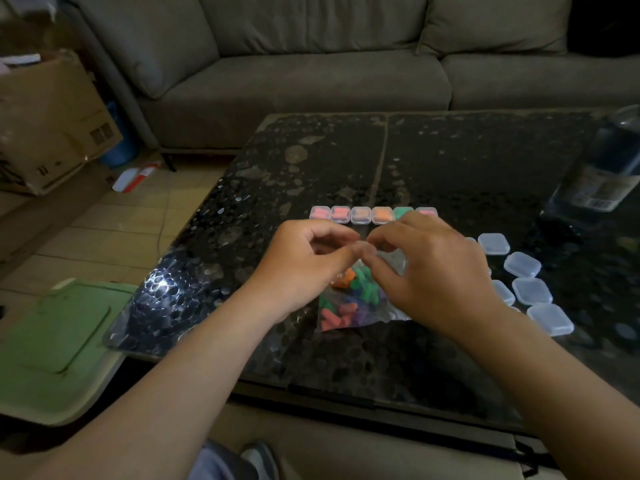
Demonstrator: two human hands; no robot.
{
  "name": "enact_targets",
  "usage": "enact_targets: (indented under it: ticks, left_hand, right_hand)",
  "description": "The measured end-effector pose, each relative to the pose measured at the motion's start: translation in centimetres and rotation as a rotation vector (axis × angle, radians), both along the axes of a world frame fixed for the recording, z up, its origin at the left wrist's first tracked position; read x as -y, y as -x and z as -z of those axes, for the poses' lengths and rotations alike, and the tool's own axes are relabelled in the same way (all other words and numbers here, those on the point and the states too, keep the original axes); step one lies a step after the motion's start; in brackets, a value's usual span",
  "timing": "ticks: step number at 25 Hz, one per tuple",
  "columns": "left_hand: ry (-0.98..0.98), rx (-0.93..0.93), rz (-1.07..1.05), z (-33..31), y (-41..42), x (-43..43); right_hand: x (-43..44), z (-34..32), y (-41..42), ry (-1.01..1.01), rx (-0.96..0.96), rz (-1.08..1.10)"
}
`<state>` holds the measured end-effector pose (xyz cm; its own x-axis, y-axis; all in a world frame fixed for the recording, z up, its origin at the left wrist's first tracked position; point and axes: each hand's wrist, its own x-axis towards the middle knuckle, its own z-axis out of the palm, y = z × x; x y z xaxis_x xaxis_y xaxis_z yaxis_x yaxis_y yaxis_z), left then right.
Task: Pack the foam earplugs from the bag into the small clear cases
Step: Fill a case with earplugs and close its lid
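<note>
We think we are pulling earplugs out: our left hand and right hand curl fingertip to fingertip just above the earplug bag, holding what we cannot tell, and next comes an empty case on the right.

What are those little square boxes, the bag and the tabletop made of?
The little square boxes look like hard, clear, slightly frosted plastic: coloured contents show through the filled ones. The bag seems thin glossy plastic film, see-through and crinkled. The tabletop is probably glass over a dark speckled surface, given its bright reflections.
</note>
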<state>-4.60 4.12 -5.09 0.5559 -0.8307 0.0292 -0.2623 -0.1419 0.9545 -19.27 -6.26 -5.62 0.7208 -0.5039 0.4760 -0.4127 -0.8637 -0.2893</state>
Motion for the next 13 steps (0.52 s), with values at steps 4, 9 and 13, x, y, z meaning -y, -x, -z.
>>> enact_targets:
  ticks: [4,9,13]
  left_hand:
    - [0.016,-0.011,-0.065,0.1,-1.0,0.2]
    - [-0.015,0.030,-0.117,0.8,-2.6,0.8]
    - [-0.033,0.042,-0.129,1.6,-3.5,1.3]
  right_hand:
    - [1.4,0.1,-1.4,-0.030,0.037,-0.064]
    - [2.3,0.8,-3.9,-0.297,0.007,-0.146]
    - [2.9,1.4,-4.9,-0.461,0.036,-0.135]
